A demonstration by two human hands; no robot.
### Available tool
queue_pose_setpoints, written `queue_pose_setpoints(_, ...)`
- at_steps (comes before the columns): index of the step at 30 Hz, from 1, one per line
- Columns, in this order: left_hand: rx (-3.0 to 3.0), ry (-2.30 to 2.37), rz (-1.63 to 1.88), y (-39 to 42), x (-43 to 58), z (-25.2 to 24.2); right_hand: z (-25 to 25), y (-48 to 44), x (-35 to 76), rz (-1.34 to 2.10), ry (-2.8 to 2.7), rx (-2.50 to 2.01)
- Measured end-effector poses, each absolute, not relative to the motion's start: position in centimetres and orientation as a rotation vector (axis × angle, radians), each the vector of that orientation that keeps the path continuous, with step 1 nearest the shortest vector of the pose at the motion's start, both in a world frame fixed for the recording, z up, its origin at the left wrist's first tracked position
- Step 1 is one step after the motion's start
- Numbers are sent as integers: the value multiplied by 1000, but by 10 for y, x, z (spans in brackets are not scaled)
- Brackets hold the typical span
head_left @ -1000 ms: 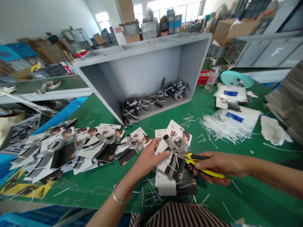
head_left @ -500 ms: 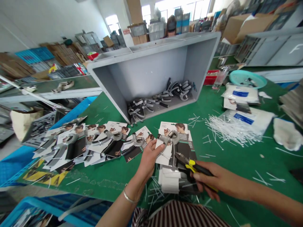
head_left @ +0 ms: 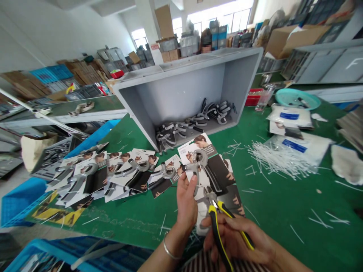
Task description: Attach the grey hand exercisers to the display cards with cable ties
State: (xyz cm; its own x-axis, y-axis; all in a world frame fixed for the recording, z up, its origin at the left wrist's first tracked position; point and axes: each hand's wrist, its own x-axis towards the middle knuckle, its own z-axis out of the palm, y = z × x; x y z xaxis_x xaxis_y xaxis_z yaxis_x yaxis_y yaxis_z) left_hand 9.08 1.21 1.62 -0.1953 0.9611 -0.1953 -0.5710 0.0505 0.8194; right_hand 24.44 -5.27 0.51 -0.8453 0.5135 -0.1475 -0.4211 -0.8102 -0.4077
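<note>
My left hand [head_left: 187, 200] grips the lower left edge of a printed card [head_left: 218, 173] with a grey hand gripper [head_left: 198, 160] fastened to it, and holds it tilted above the green table [head_left: 283, 204]. My right hand [head_left: 241, 238] is closed around yellow-and-black cutting pliers [head_left: 217, 215], whose jaws point up at the card's lower edge. More cards lie under the held one. A bracelet sits on my left wrist.
A row of carded hand grippers [head_left: 113, 175] lies fanned out at the left. A grey bin [head_left: 184, 90] on its side holds loose grippers. White cable ties [head_left: 272, 156], plastic bags, a teal bowl [head_left: 296, 99] and a white glove [head_left: 347, 164] are at the right. Blue crates sit at lower left.
The held card has swung up and turned, now lifted toward the bin. My right hand with the pliers drew back toward my body and the pliers now point upward.
</note>
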Motion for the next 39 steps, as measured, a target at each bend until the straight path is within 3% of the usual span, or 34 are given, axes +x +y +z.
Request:
queue_pose_setpoints(12, 505, 991, 1504, 10, 92, 12, -11, -54, 231, 2420, -471, -416)
queue_pose_setpoints(21, 746, 1233, 1388, 31, 79, 4, -9, -65, 213, 2128, -893, -935)
queue_pose_setpoints(25, 1011, 1595, 1245, 46, 15, 12, -1, -74, 247, 1716, -1329, -1224)
queue_pose_setpoints(29, 1599, 2077, 940, 42, -69, 29, -15, -88, 328, 978, -1446, -1767)
queue_pose_setpoints(32, 1953, 2323, 1062, 29, -82, 37, -34, -91, 378, 589, -1634, -2038)
queue_pose_setpoints(35, 1845, 2081, 1096, 23, -41, 23, -43, -72, 396, 387, -1875, -1977)
queue_pose_setpoints(39, 1662, 1573, 921, 32, 37, -18, -37, -11, 399, 403, -1856, -2039)
